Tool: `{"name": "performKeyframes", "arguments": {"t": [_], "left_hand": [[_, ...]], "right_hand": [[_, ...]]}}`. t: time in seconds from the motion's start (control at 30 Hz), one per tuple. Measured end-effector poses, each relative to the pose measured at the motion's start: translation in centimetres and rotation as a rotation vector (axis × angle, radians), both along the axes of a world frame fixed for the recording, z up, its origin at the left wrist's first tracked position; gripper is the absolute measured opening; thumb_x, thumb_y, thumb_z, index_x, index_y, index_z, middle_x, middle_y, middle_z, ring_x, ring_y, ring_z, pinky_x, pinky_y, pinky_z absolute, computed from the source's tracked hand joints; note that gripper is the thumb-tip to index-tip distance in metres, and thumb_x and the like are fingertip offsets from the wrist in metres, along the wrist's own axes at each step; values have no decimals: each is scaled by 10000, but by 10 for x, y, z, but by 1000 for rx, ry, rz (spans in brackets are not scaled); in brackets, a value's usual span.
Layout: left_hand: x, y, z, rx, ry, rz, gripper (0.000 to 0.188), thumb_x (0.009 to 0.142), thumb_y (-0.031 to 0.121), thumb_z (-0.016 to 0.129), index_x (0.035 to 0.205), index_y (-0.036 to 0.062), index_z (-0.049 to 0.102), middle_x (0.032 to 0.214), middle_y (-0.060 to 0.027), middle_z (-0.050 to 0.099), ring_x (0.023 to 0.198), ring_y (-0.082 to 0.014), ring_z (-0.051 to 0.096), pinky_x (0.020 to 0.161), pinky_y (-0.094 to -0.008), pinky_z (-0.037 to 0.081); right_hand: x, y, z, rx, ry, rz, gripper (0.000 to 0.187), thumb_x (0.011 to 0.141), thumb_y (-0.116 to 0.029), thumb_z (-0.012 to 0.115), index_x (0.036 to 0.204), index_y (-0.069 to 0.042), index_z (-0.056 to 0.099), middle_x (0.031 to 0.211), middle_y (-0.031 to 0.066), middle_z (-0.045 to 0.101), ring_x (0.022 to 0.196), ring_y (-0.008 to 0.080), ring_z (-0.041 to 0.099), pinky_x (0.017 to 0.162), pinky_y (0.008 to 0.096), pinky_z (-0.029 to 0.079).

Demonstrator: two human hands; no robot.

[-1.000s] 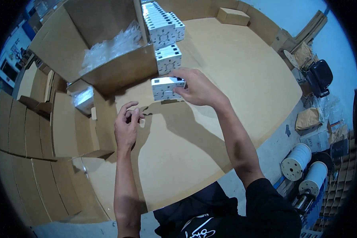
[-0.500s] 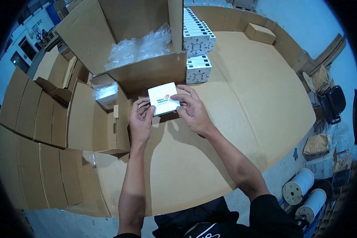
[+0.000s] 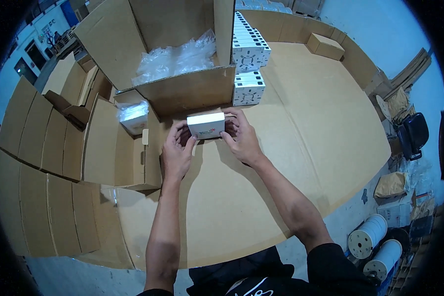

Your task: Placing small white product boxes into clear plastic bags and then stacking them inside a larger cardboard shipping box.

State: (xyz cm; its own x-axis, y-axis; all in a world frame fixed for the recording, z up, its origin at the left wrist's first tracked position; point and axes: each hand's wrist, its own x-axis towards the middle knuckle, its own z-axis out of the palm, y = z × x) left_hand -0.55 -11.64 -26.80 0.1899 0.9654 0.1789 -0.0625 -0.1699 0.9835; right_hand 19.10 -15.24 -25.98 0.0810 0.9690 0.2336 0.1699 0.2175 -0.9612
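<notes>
Box [image 3: 205, 127], white, is gripped between the fingers of left hand [image 3: 176, 157] and right hand [image 3: 244, 144]; open carton [image 3: 187, 92] stands just beyond them, stacked boxes [image 3: 248, 91] beyond the right fingers.

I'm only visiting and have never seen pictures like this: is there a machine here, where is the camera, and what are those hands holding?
There is no robot: these are a person's own bare left hand and right hand. The camera is worn on the head and looks down; its very wide lens makes straight edges bend. Both hands hold a small white box between them. On the brown surface beyond it stands a large open carton with clear plastic inside, and stacks of white boxes to its right. Toward the left, a smaller open carton contains something white in see-through wrapping.
</notes>
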Motion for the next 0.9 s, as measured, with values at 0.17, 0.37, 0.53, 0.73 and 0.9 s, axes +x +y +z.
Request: {"name": "performKeyframes", "arguments": {"t": [0.17,0.37,0.53,0.73,0.9], "left_hand": [[-1,0,-1,11,109,0,383,925,-77,614,1296,-22,537,1212,-149,658,1152,-199,642,1018,-334,519],[-1,-3,0,-6,127,28,380,913,-74,622,1278,-14,534,1181,-144,668,1138,-204,648,1020,-343,511],[-2,0,-4,40,138,18,407,910,-38,654,1293,-8,518,1216,-160,648,1146,-211,640,1013,-346,511],[2,-4,0,104,166,66,525,923,57,699,1378,-3,444,1245,-171,619,1149,-218,624,1021,-353,498],[2,-9,7,112,18,117,507,981,138,645,1409,-11,417,1226,-159,607,1081,-207,623,989,-354,500]], "right_hand": [[3,1,-5,55,-66,-21,552,872,104,633,1368,-41,438,1139,193,686,1091,271,694,959,385,554],[2,-1,1,-32,-106,-3,528,899,83,635,1380,-7,437,1191,162,651,1135,225,649,1008,349,525],[3,2,-7,50,-86,-15,533,854,90,613,1356,-11,465,1162,198,670,1095,276,683,975,384,542],[15,4,-10,117,-63,21,561,812,145,522,1351,0,471,1222,208,637,1141,284,659,977,385,538],[20,-1,-7,64,-608,-174,409,777,137,540,1162,6,583,1210,165,622,1180,340,588,1044,438,470]]}}
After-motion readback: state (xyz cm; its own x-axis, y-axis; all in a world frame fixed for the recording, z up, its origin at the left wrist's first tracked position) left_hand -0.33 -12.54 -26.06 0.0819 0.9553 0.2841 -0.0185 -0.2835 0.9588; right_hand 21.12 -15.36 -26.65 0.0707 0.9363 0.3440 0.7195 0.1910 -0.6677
